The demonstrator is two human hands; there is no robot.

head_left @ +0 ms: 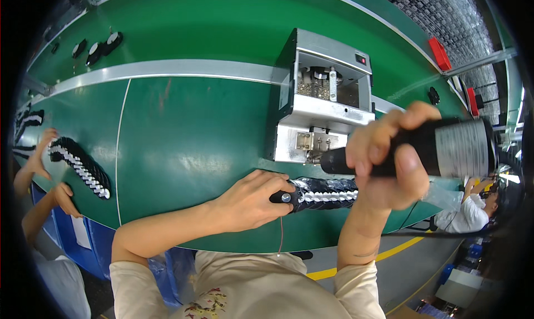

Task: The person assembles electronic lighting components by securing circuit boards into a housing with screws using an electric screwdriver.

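My right hand (392, 157) is wrapped round a black electric screwdriver (464, 146), held nearly level above the bench. Its tapered tip points left, in front of a metal screw feeder (320, 96); whether they touch I cannot tell. My left hand (258, 199) grips a small black part (285, 197) with a round silver spot on top. That part is at the left end of a row of stacked black and white parts (328, 194) lying on the green bench. A thin red wire (281, 235) hangs from it over the near edge. My right forearm hides the row's right end.
At the left, a co-worker's hands (61, 199) are beside another curved row of black and white parts (80, 166). Several small black devices (94, 52) stand on the back ledge. Red bins (439, 54) are at the far right. Another person (464, 210) sits at right.
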